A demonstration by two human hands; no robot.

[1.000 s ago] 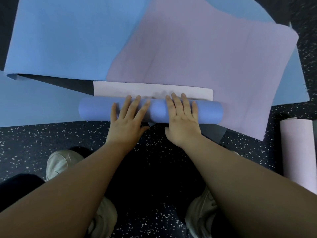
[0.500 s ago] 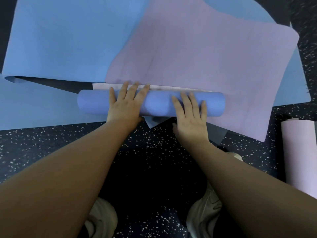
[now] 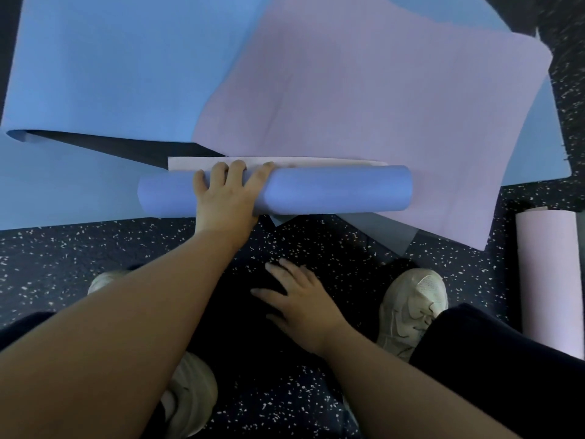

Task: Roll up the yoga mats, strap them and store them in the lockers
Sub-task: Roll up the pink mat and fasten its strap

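The right hand (image 3: 304, 299), which was pressing on the rolled blue mat (image 3: 332, 193) half a second ago, has come off it and is now hovering low over the dark speckled floor (image 3: 57, 258) between the person's feet, its fingers spread and relaxed, holding nothing. The left hand (image 3: 226, 198) is staying on the roll, lying over its left part with the fingertips curling over the far edge and pressing it down. The roll is lying crosswise in front of the person, resting on the near part of the lilac mat (image 3: 373, 99), with a pale strip of unrolled mat (image 3: 190, 163) showing just behind it. The lilac mat is spreading out flat beyond the roll and overlapping a light blue mat (image 3: 110, 64) that is lying open to the left and behind. A pale rolled mat (image 3: 550, 280) is lying on the floor at the right, well apart from the roll. Two light-coloured shoes, the right shoe (image 3: 411, 308) and the left shoe (image 3: 193, 391), are standing on the floor near the arms.
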